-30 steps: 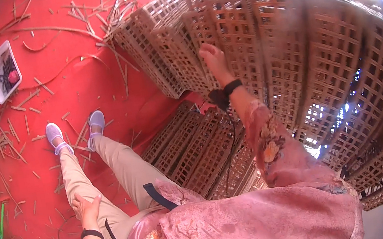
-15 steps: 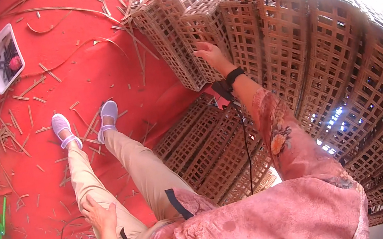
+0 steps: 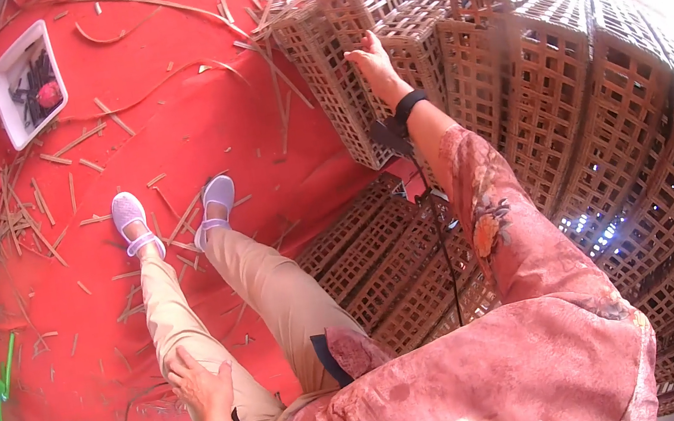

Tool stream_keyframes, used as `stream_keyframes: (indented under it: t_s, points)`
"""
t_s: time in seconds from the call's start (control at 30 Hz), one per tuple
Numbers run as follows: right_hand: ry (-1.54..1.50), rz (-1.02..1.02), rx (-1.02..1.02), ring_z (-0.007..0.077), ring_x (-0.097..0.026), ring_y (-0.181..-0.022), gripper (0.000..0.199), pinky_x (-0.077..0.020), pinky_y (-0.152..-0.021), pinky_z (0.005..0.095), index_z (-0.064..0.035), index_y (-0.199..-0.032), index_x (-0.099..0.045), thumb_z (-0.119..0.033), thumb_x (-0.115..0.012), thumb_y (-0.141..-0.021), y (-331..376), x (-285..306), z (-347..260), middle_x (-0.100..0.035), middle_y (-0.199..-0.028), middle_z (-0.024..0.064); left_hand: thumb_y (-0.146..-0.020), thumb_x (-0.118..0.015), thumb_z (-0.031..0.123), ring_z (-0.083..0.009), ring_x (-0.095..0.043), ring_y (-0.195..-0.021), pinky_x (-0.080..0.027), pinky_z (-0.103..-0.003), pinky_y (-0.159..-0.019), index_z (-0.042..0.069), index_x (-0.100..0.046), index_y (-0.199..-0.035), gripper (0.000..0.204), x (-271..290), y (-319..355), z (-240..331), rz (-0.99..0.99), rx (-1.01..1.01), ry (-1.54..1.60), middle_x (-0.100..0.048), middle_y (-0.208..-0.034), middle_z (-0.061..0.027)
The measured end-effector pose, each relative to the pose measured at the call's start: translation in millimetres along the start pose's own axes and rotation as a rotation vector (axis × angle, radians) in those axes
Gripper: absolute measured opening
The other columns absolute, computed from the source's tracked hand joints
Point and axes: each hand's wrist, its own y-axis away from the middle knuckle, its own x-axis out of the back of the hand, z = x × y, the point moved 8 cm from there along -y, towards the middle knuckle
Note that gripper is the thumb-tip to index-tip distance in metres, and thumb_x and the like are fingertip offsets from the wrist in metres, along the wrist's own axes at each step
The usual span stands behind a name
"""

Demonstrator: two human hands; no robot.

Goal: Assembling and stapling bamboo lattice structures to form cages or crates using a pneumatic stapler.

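Note:
My left hand (image 3: 203, 386) rests flat on my left thigh, its fingers spread and holding nothing. My right arm reaches out to a row of brown woven lattice baskets (image 3: 478, 76) standing packed side by side at the right. At the near-left end of that row, my right hand (image 3: 377, 69) is over the corner of one basket (image 3: 347, 17), with fingers apart and slightly bent. Whether the fingertips touch the weave is hard to make out. Each wrist wears a black band, and a dark object with a cord hangs below the right wrist.
More lattice baskets (image 3: 369, 249) lie lower, beside my legs. A white tub (image 3: 26, 83) holding dark pieces and a round red item sits on the red floor sheet (image 3: 195, 136). Loose cane strips (image 3: 11, 216) are scattered about. Red and green plastic furniture stands at the left edge.
My right hand has moved farther out along the baskets, toward the end ones, and its fingers have spread. The whole view has shifted, so things appear farther right. My left hand stays on the thigh.

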Motion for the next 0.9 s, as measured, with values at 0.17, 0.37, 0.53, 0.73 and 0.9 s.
stream_keyframes:
  t_s: [0.17,0.37,0.53,0.73,0.9]
  points:
    - [-0.111,-0.496,-0.137,0.0210,-0.058,-0.116,0.073,-0.0485,-0.092,0.0377,-0.0011,-0.144,-0.040,-0.019,-0.075,-0.083,92,-82,19,-0.053,-0.137,0.0135,-0.071,-0.080,0.045,-0.0394,-0.041,-0.125,-0.038,-0.051,-0.102,0.001,-0.030,-0.146,0.101,3,4,-11,-0.035,0.036,0.016,-0.038,-0.139,-0.0240]
    - [0.016,-0.556,-0.520,0.0157,-0.064,-0.074,0.028,-0.0519,-0.062,0.0309,-0.0098,-0.116,-0.062,-0.020,-0.067,-0.091,225,-57,131,-0.066,-0.086,0.0026,-0.071,-0.079,0.047,-0.0375,-0.045,-0.119,-0.039,-0.051,-0.099,0.001,-0.034,-0.142,0.095,19,1,-3,0.015,-0.014,0.099,-0.045,-0.128,-0.0210]
    - [0.002,-0.663,-0.629,0.0138,-0.064,-0.083,0.043,-0.0530,-0.068,0.0289,-0.0071,-0.127,-0.058,-0.025,-0.070,-0.089,353,-48,94,-0.065,-0.095,0.0008,-0.069,-0.079,0.046,-0.0388,-0.042,-0.123,-0.036,-0.056,-0.101,0.004,-0.036,-0.142,0.095,2,0,-27,0.071,-0.021,0.218,-0.045,-0.128,-0.0199]
    - [0.056,-0.543,-0.448,0.0173,-0.067,-0.086,0.046,-0.0544,-0.074,0.0296,-0.0033,-0.131,-0.054,-0.021,-0.064,-0.090,382,-3,7,-0.068,-0.106,0.0076,-0.078,-0.072,0.045,-0.0387,-0.032,-0.138,-0.030,-0.050,-0.113,0.007,-0.042,-0.141,0.079,-41,-12,-56,-0.047,-0.016,0.488,-0.036,-0.147,-0.0229]
    - [-0.007,-0.477,-0.420,0.0193,-0.068,-0.081,0.041,-0.0553,-0.066,0.0325,-0.0043,-0.127,-0.056,-0.016,-0.063,-0.088,390,-3,-44,-0.068,-0.100,0.0079,-0.080,-0.069,0.037,-0.0359,-0.060,-0.107,-0.051,-0.044,-0.090,0.002,-0.059,-0.123,0.057,-52,-38,-111,0.309,-0.154,0.779,-0.061,-0.118,-0.0230]
